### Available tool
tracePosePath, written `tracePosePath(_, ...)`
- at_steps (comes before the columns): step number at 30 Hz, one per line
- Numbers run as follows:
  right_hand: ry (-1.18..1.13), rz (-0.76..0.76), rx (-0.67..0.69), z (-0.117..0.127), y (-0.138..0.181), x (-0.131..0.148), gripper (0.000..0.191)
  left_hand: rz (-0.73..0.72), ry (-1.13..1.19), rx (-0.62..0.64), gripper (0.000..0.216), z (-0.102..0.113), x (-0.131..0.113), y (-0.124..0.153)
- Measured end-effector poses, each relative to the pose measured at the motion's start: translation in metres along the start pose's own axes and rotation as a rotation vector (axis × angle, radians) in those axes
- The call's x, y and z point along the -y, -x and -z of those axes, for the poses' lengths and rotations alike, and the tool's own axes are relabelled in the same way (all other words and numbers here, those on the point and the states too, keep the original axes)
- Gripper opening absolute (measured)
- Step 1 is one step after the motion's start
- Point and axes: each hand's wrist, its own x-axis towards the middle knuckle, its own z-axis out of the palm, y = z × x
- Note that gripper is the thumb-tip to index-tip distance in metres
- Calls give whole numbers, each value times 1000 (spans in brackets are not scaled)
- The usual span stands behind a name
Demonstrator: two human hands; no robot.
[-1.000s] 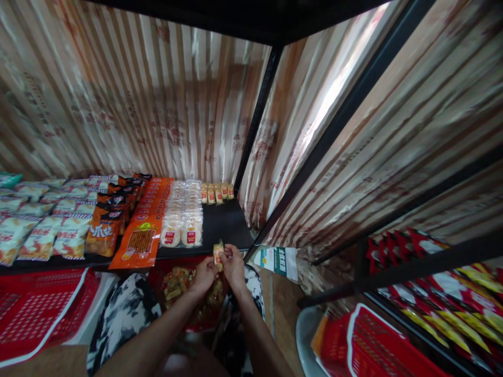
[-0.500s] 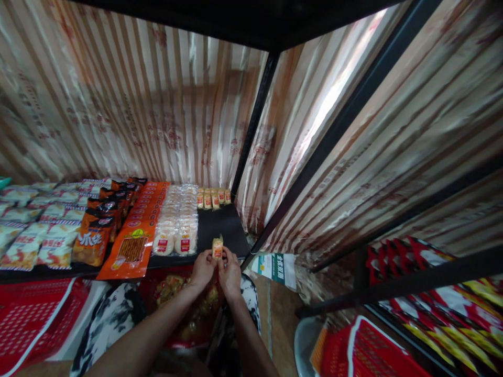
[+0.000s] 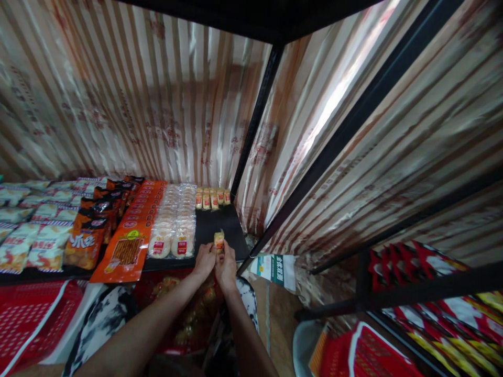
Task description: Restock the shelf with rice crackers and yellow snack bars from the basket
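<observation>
A small yellow snack packet (image 3: 219,240) with a red label is held upright just over the front edge of the black shelf (image 3: 215,221). My right hand (image 3: 226,265) pinches it from the right. My left hand (image 3: 205,261) is closed at its left side, fingertips against the lower edge. Similar small packets (image 3: 206,200) stand in short rows at the back of the shelf. To their left are two rows of clear-wrapped round white crackers (image 3: 183,243). Below my forearms, a red basket (image 3: 146,289) holds more yellow-wrapped packets, partly hidden by my arms.
Orange stick-snack bags (image 3: 128,251), darker orange bags (image 3: 84,243) and pale snack bags (image 3: 47,246) fill the shelf's left part. Black posts (image 3: 257,123) rise at the corner. Red baskets (image 3: 29,319) sit on both sides, and another shelf of red bags (image 3: 416,264) stands right.
The held packet has moved slightly forward over the shelf edge, both hands with it. The view has shifted a little.
</observation>
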Motion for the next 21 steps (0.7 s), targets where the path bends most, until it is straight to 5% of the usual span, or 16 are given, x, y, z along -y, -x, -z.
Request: tracePosePath(21, 77, 9, -92, -15, -51, -17, 41, -19, -199, 0, 33, -20, -15, -41)
